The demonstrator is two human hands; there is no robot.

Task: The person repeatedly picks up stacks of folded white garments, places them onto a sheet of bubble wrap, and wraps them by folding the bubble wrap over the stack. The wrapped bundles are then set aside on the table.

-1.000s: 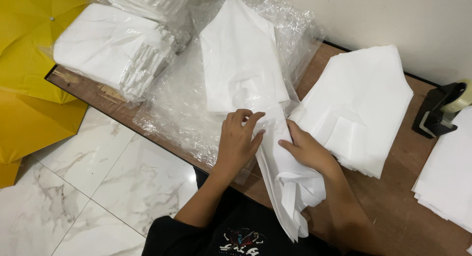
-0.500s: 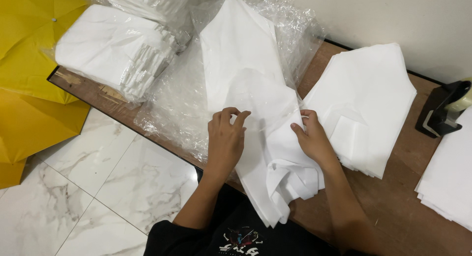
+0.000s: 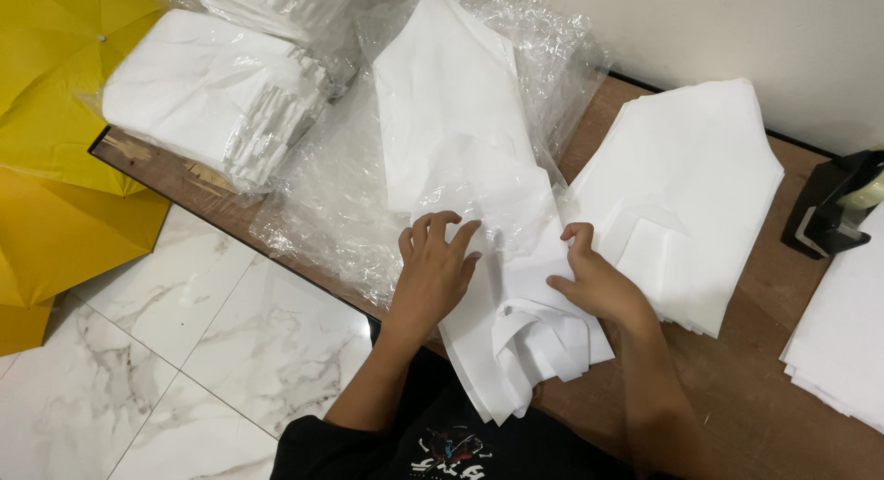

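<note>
At far left, off the table (image 3: 783, 388), a yellow umbrella (image 3: 55, 102) lies open on the marble floor (image 3: 184, 351). On the table's left corner sits a wrapped stack (image 3: 198, 98) of white sheets, with a second bundle (image 3: 276, 5) behind it. Clear plastic wrap (image 3: 322, 213) spreads from there toward the table's near edge, and a tall pile (image 3: 442, 102) of white sheets lies on it.

The left hand (image 3: 435, 268) rests flat, fingers spread and released, on the top sheet (image 3: 516, 296), which lies crumpled at the table's near edge and hangs slightly over it. The right hand (image 3: 597, 282) presses the same sheet from the other side, fingers curled, thumb and forefinger pinching a fold of it.

Just right of that hand, another stack (image 3: 691, 185) of white sheets lies flat on the table. Farther right stands a black tape dispenser (image 3: 833, 208) near the wall, and white sheets (image 3: 843, 342) lie at the table's right end.
</note>
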